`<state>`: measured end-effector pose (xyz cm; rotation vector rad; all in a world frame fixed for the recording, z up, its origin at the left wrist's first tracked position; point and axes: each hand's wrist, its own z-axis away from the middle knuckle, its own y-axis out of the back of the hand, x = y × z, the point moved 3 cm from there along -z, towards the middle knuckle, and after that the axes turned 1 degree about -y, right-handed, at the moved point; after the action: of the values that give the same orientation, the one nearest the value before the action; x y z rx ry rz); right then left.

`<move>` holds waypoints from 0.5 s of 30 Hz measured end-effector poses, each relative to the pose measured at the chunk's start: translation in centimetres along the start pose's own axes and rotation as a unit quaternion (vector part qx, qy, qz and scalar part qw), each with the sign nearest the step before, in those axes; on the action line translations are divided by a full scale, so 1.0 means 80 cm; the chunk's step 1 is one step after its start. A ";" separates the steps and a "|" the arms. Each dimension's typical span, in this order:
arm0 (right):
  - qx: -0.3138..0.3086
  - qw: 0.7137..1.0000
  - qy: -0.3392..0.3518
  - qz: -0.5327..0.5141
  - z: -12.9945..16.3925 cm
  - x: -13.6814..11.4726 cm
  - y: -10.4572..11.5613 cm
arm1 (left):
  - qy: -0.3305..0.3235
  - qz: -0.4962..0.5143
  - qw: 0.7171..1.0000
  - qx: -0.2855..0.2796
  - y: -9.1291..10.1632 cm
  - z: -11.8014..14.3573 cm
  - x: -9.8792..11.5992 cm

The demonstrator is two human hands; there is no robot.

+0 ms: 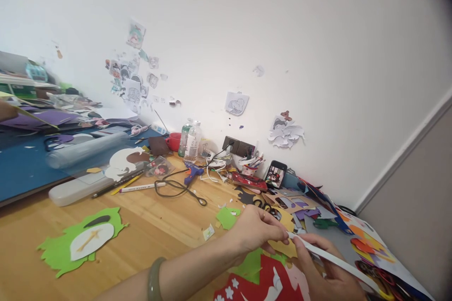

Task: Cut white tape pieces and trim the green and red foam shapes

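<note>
A long, narrow white strip [339, 259] runs from between my hands toward the lower right, near a yellow curved piece [385, 291]. The fingertips of my left hand [254, 229], a bangle on its wrist, pinch the strip's near end. Close beside them, my right hand [319, 268] grips the same strip between thumb and fingers. Below both hands lies a red paper cutout [256, 287] with white flowers, partly hidden by my right hand. Green paper [250, 265] shows under my left wrist. A yellow paper piece [282, 247] lies behind the fingers.
On the left lies a green cutout [63, 247] with a white oval. Farther back are a blue glue gun [193, 174] with its cable, bottles [192, 143], a phone [276, 174] and black-handled scissors [265, 207]. Paper scraps [314, 214] crowd the right. Another person's hand [7, 111] shows far left.
</note>
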<state>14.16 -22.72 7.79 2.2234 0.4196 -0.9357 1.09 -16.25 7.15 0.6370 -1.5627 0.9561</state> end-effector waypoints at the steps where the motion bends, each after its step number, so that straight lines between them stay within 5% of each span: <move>1: -0.002 1.000 0.002 -0.002 -0.001 0.001 0.000 | 0.001 -0.001 1.000 0.000 0.000 0.000 0.000; 15: -0.007 0.996 0.087 -0.037 0.002 -0.004 -0.002 | 0.029 -0.004 0.998 -0.048 0.001 -0.002 0.000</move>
<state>13.79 -22.70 7.86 2.2988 0.5894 -0.7764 1.10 -16.10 7.12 0.5428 -1.5428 0.8799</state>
